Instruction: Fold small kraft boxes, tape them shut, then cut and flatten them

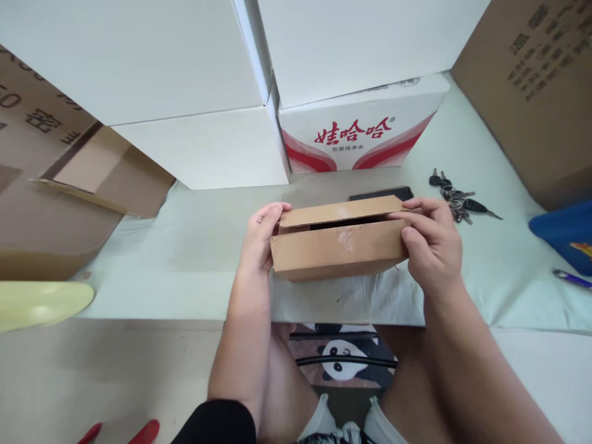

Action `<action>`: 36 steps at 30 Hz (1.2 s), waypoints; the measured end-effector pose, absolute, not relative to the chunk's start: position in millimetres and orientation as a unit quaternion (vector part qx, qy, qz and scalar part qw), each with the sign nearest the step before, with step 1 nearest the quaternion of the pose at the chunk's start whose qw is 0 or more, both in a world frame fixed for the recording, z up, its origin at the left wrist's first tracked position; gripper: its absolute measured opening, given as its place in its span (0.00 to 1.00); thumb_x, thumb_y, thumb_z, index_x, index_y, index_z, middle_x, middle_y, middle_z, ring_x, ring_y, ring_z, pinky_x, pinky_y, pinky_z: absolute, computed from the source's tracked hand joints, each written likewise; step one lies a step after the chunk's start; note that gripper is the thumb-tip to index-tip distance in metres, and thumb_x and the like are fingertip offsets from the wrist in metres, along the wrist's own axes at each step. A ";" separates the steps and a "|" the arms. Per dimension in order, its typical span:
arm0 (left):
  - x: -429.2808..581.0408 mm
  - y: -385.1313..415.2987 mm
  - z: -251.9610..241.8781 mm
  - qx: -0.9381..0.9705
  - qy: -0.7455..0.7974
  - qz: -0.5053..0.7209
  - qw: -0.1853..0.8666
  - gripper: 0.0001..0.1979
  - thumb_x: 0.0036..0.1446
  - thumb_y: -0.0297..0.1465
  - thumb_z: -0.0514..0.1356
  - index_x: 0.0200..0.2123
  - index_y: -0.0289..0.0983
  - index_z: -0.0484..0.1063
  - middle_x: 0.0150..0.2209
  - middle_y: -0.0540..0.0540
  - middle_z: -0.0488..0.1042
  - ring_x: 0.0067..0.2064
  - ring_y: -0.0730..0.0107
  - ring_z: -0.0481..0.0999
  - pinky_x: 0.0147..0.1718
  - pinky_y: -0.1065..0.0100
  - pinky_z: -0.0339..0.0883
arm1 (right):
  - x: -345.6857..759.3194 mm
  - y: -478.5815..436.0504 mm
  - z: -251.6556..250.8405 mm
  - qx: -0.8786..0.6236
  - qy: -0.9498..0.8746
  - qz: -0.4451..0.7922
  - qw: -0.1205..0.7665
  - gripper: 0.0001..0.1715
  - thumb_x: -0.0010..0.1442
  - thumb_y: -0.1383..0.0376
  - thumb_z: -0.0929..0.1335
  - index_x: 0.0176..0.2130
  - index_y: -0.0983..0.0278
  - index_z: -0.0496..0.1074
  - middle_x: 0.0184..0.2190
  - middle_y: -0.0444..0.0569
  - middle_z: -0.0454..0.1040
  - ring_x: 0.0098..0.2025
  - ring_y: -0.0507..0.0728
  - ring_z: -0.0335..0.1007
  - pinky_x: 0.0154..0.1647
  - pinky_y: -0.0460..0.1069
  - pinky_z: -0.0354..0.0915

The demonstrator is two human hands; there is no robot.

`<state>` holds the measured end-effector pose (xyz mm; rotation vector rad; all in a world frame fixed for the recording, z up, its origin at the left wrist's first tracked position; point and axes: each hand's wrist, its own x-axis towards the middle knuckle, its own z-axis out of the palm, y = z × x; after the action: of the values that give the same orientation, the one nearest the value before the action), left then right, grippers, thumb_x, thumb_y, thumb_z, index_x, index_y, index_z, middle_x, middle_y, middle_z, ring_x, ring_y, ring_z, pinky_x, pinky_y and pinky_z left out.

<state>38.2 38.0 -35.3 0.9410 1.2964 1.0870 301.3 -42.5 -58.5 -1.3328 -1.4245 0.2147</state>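
Hands gripped a small cardboard box (340, 243) from both ends: left hand (259, 240) closed around its left end, right hand (432, 243) pinching the top flap. Box sat at the tabletop (185, 246) near edge, keys (456, 200) just beyond.

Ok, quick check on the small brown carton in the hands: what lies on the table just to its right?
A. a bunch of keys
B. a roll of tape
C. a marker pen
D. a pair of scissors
A: a bunch of keys lies on the pale table cover, just beyond the right hand that grips the small carton together with the left hand.
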 end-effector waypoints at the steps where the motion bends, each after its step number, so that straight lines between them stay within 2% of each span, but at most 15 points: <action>1: 37.8 37.3 -35.8 0.426 0.535 0.455 0.570 0.17 0.43 0.45 0.66 0.33 0.40 0.76 0.32 0.47 0.75 0.31 0.66 0.73 0.29 0.67 0.65 | 301.2 -42.7 -58.2 -0.565 -0.604 0.094 0.554 0.13 0.62 0.64 0.67 0.39 0.55 0.83 0.48 0.52 0.74 0.43 0.60 0.72 0.52 0.63 0.72; 3: 37.0 35.1 -36.1 0.486 0.490 0.438 0.575 0.14 0.43 0.40 0.62 0.33 0.40 0.76 0.41 0.43 0.79 0.41 0.59 0.77 0.38 0.63 0.71 | 301.0 -43.0 -57.9 -0.571 -0.603 0.094 0.549 0.13 0.62 0.64 0.67 0.39 0.55 0.83 0.48 0.52 0.74 0.42 0.60 0.72 0.51 0.63 0.72; 6: 35.4 30.7 -35.4 0.544 0.434 0.418 0.584 0.15 0.38 0.36 0.57 0.31 0.39 0.74 0.52 0.40 0.77 0.54 0.50 0.76 0.49 0.56 0.71 | 301.3 -42.7 -58.6 -0.580 -0.603 0.091 0.540 0.13 0.62 0.63 0.66 0.38 0.56 0.83 0.49 0.52 0.74 0.46 0.62 0.73 0.52 0.64 0.72; 9: 33.0 26.7 -35.0 0.555 0.412 0.417 0.590 0.17 0.39 0.37 0.55 0.34 0.39 0.74 0.54 0.38 0.76 0.58 0.45 0.74 0.52 0.51 0.70 | 302.3 -41.4 -60.2 -0.578 -0.607 0.087 0.539 0.14 0.64 0.61 0.66 0.41 0.56 0.83 0.53 0.54 0.74 0.53 0.65 0.73 0.57 0.67 0.70; 12: 30.5 25.4 -36.1 0.565 0.399 0.417 0.590 0.19 0.36 0.34 0.56 0.36 0.40 0.74 0.55 0.39 0.75 0.60 0.45 0.72 0.54 0.51 0.69 | 303.1 -40.1 -61.3 -0.568 -0.614 0.085 0.541 0.15 0.63 0.61 0.66 0.45 0.56 0.82 0.57 0.55 0.72 0.59 0.68 0.71 0.62 0.69 0.66; 14: 29.9 26.6 -37.5 0.566 0.405 0.411 0.589 0.18 0.38 0.33 0.59 0.37 0.40 0.74 0.55 0.40 0.75 0.59 0.48 0.73 0.53 0.54 0.70 | 303.3 -39.8 -60.9 -0.565 -0.622 0.100 0.533 0.14 0.63 0.61 0.67 0.43 0.57 0.82 0.59 0.56 0.71 0.62 0.70 0.69 0.64 0.70 0.65; 17: 31.2 29.7 -38.6 0.558 0.428 0.389 0.594 0.17 0.43 0.34 0.66 0.40 0.40 0.73 0.49 0.42 0.77 0.50 0.56 0.77 0.46 0.61 0.71 | 304.0 -40.9 -59.7 -0.570 -0.634 0.124 0.508 0.12 0.63 0.61 0.67 0.38 0.59 0.81 0.62 0.55 0.70 0.65 0.70 0.67 0.65 0.68 0.66; 21: 34.0 31.2 -34.4 0.596 0.439 0.337 0.581 0.21 0.43 0.36 0.72 0.40 0.40 0.72 0.40 0.46 0.78 0.39 0.66 0.77 0.39 0.67 0.70 | 307.7 -43.0 -60.7 -0.561 -0.652 0.158 0.485 0.14 0.63 0.57 0.68 0.34 0.60 0.80 0.65 0.53 0.68 0.62 0.69 0.69 0.62 0.67 0.69; 25: 31.7 27.8 -25.2 0.656 0.446 0.296 0.533 0.20 0.46 0.37 0.73 0.41 0.39 0.74 0.40 0.46 0.79 0.40 0.66 0.78 0.41 0.66 0.69 | 311.1 -44.1 -62.1 -0.519 -0.695 0.187 0.462 0.21 0.65 0.53 0.68 0.27 0.62 0.77 0.70 0.53 0.63 0.60 0.69 0.70 0.57 0.64 0.72; 30: 28.1 24.2 -18.8 0.693 0.469 0.279 0.470 0.21 0.46 0.38 0.74 0.42 0.39 0.74 0.43 0.45 0.81 0.45 0.61 0.80 0.45 0.63 0.70 | 306.9 -45.9 -59.7 -0.523 -0.715 0.181 0.427 0.21 0.65 0.50 0.68 0.42 0.62 0.82 0.71 0.56 0.58 0.62 0.68 0.68 0.61 0.63 0.71; 34: 33.6 18.8 -19.9 0.641 0.513 0.296 0.488 0.20 0.44 0.39 0.75 0.38 0.39 0.74 0.35 0.48 0.79 0.35 0.65 0.78 0.33 0.66 0.69 | 303.6 -47.5 -59.4 -0.546 -0.706 0.176 0.415 0.22 0.67 0.50 0.67 0.45 0.61 0.82 0.71 0.55 0.57 0.56 0.65 0.72 0.61 0.61 0.71; 36: 37.7 14.5 -20.3 0.597 0.527 0.319 0.514 0.18 0.46 0.37 0.74 0.36 0.39 0.73 0.31 0.50 0.77 0.30 0.68 0.75 0.28 0.69 0.66 | 302.9 -47.7 -59.3 -0.546 -0.706 0.179 0.414 0.22 0.67 0.49 0.66 0.44 0.61 0.82 0.71 0.55 0.57 0.56 0.65 0.71 0.60 0.62 0.71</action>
<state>37.7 14.5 -20.3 1.4351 1.2661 0.7676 302.9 -47.7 -59.3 -1.3715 -1.7746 0.4499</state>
